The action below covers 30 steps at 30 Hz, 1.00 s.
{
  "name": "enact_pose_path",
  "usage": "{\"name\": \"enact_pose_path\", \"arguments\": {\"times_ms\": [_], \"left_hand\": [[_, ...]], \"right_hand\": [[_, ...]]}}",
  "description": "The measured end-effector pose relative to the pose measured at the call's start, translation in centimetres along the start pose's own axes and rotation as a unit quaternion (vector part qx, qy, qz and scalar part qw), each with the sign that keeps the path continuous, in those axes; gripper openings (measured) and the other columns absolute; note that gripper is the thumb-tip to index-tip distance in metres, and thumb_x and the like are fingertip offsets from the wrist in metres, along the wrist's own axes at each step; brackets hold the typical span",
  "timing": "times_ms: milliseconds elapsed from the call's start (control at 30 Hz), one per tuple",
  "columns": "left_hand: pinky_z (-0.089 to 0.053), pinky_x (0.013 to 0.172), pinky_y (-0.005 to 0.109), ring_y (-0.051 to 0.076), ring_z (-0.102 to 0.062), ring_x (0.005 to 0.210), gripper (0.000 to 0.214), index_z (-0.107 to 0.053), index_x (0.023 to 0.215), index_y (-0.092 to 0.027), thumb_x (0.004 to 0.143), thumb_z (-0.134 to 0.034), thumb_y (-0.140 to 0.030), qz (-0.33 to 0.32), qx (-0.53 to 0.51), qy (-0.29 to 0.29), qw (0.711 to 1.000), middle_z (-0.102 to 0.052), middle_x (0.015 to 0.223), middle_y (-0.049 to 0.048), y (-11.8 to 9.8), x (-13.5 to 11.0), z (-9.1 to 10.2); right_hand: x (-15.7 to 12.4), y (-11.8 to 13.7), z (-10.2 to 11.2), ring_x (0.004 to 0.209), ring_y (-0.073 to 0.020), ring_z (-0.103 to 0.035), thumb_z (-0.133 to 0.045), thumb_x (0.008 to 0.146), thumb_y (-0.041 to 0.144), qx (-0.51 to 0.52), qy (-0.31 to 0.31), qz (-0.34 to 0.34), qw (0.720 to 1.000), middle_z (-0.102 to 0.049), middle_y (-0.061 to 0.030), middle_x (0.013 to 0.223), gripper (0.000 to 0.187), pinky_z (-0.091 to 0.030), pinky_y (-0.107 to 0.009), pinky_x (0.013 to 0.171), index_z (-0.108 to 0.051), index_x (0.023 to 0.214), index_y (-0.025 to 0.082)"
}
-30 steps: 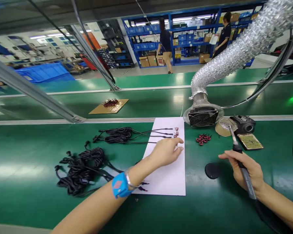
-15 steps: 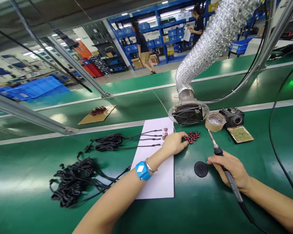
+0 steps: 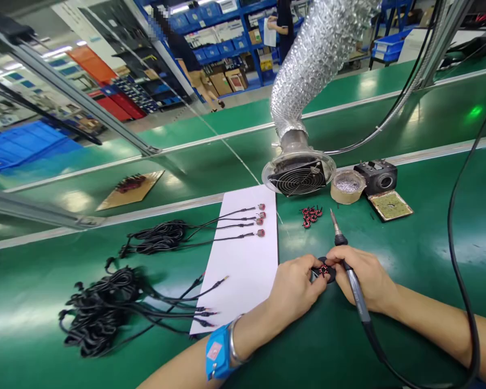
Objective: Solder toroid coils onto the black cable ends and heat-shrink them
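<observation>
My left hand [image 3: 295, 283] pinches a small red-and-black ring-shaped part [image 3: 323, 269] over a round black disc [image 3: 331, 276] on the bench. In my right hand [image 3: 366, 276] is a soldering iron [image 3: 358, 298], its tip pointing up and away from me. The right thumb and forefinger also reach to the disc's edge, close to the part; whether they touch it I cannot tell. Beyond the hands lies a small pile of similar red-and-black parts [image 3: 311, 215]. On the white sheet [image 3: 237, 262] to the left, several black cables [image 3: 235, 224] end near small reddish components [image 3: 261, 233].
A fume extractor [image 3: 299, 175] with a silver duct hangs behind the pile. Beside it are a roll-like tan container [image 3: 347, 187], a black iron holder [image 3: 376, 175] and a yellowish sponge tray [image 3: 391, 205]. Bundled black cables [image 3: 105, 308] lie left. The iron's cord loops at right.
My left hand has moved from the pile toward me to the black disc, bringing one red-and-black part. My right hand, still holding the soldering iron, has come left beside it. The view has shifted.
</observation>
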<state>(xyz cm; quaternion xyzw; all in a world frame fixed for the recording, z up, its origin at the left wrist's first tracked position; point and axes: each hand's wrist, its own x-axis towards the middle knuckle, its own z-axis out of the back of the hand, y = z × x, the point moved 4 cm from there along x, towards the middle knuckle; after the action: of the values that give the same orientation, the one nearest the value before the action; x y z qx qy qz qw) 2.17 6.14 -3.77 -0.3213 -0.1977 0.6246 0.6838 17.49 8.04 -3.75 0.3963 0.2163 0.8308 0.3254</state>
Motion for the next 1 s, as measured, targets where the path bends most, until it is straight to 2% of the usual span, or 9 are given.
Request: {"name": "enact_pose_path", "arguments": {"times_ms": [167,367,433,500,567,667,733,867,1000], "left_hand": [[-0.026,0.052,0.024,0.01,-0.03,0.048,0.011,-0.071,0.088,-0.018,0.082,-0.064,-0.025,0.027,-0.024,-0.002,0.999,-0.031,0.051,-0.0089,0.2,-0.4,0.0],[-0.028,0.053,0.024,0.011,-0.036,0.049,0.027,-0.068,0.104,-0.018,0.077,-0.068,-0.022,0.035,-0.019,0.066,0.997,-0.035,0.053,-0.01,-0.1,-0.4,1.7],[-0.027,0.051,0.023,0.01,-0.034,0.047,0.019,-0.067,0.098,-0.018,0.081,-0.062,-0.024,0.043,-0.038,0.082,0.995,-0.032,0.05,-0.0105,0.0,-0.2,2.3],[-0.025,0.048,0.023,0.01,-0.032,0.046,0.013,-0.064,0.086,-0.018,0.085,-0.054,-0.026,0.049,-0.066,0.098,0.992,-0.032,0.048,-0.01,0.0,-0.1,2.5],[-0.023,0.047,0.023,0.01,-0.031,0.046,0.018,-0.06,0.076,-0.019,0.086,-0.049,-0.028,0.055,-0.097,0.111,0.987,-0.034,0.048,-0.009,0.1,0.2,2.5],[-0.023,0.047,0.024,0.01,-0.033,0.048,0.024,-0.052,0.067,-0.02,0.086,-0.046,-0.032,0.055,-0.129,0.119,0.983,-0.039,0.05,-0.0073,-0.2,0.6,2.4],[-0.024,0.048,0.024,0.01,-0.033,0.05,0.027,-0.047,0.063,-0.02,0.086,-0.046,-0.034,0.049,-0.136,0.117,0.982,-0.039,0.051,-0.0065,-0.5,1.0,2.3],[-0.024,0.048,0.024,0.01,-0.032,0.05,0.028,-0.042,0.06,-0.02,0.085,-0.046,-0.033,0.046,-0.127,0.121,0.983,-0.036,0.05,-0.0068,-0.8,1.3,2.1],[-0.024,0.047,0.024,0.01,-0.034,0.049,0.026,-0.046,0.061,-0.02,0.085,-0.047,-0.032,0.051,-0.124,0.122,0.983,-0.038,0.05,-0.0067,-0.5,1.3,2.1]], "right_hand": [[0.0,0.6,0.5,0.069,-0.0122,-0.064,-0.048,0.084,0.007,0.009,-0.006,-0.006,1.0,-0.066,-0.0003,0.083,0.024,-0.053,-0.024,0.066,-0.051,0.103,0.022],[0.5,1.7,1.2,0.067,-0.0135,-0.061,-0.058,0.083,0.01,-0.006,-0.075,0.025,0.997,-0.066,-0.0008,0.082,0.024,-0.052,-0.026,0.063,-0.052,0.103,0.021],[0.6,2.0,1.1,0.067,-0.0145,-0.06,-0.055,0.085,0.007,-0.016,-0.075,0.047,0.996,-0.067,-0.0013,0.082,0.024,-0.051,-0.028,0.063,-0.052,0.104,0.021],[0.7,2.1,0.9,0.064,-0.0153,-0.056,-0.052,0.087,0.006,-0.034,-0.055,0.066,0.996,-0.066,-0.0012,0.078,0.024,-0.048,-0.03,0.061,-0.052,0.106,0.021],[0.7,2.2,0.7,0.062,-0.0156,-0.051,-0.048,0.09,0.007,-0.071,-0.014,0.092,0.993,-0.064,-0.0011,0.074,0.025,-0.043,-0.031,0.059,-0.053,0.11,0.021],[0.9,2.7,0.8,0.063,-0.0172,-0.048,-0.044,0.093,0.008,-0.151,0.034,0.154,0.976,-0.062,-0.0016,0.07,0.028,-0.036,-0.032,0.059,-0.053,0.117,0.02],[1.1,3.0,1.0,0.065,-0.0184,-0.048,-0.044,0.093,0.008,-0.183,0.038,0.181,0.966,-0.061,-0.0021,0.068,0.029,-0.033,-0.032,0.059,-0.053,0.12,0.019],[1.1,2.3,1.0,0.067,-0.0184,-0.045,-0.044,0.092,0.009,-0.162,0.079,0.142,0.973,-0.06,-0.0026,0.073,0.033,-0.036,-0.032,0.06,-0.051,0.122,0.02],[0.9,1.6,1.2,0.067,-0.0185,-0.048,-0.048,0.088,0.008,-0.088,0.095,0.1,0.987,-0.061,-0.002,0.075,0.042,-0.043,-0.033,0.064,-0.046,0.127,0.022]]}}
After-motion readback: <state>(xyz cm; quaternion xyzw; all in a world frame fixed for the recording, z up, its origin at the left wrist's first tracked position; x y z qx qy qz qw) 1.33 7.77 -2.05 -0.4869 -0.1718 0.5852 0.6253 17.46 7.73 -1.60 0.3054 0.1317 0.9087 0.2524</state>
